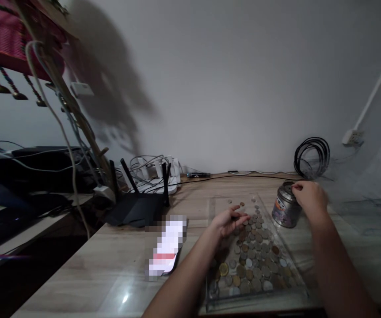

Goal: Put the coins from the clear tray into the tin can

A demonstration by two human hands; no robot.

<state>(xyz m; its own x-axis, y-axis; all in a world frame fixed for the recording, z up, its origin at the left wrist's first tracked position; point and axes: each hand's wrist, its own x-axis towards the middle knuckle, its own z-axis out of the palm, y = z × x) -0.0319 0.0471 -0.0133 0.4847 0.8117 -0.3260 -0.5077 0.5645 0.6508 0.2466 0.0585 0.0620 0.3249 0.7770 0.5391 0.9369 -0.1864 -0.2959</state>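
the right hand is at the top of the little round tin, with its fingertips pinched together right over the lid. it is too small to tell if a coin is between them. the tin stands upright on the tabletop, just beside the far right corner of the clear tray. the left hand is open and loose, palm partly up, over the coins that lie flat in the tray. so the coins are under the left hand, and the tin is to their right, closer to the right hand.
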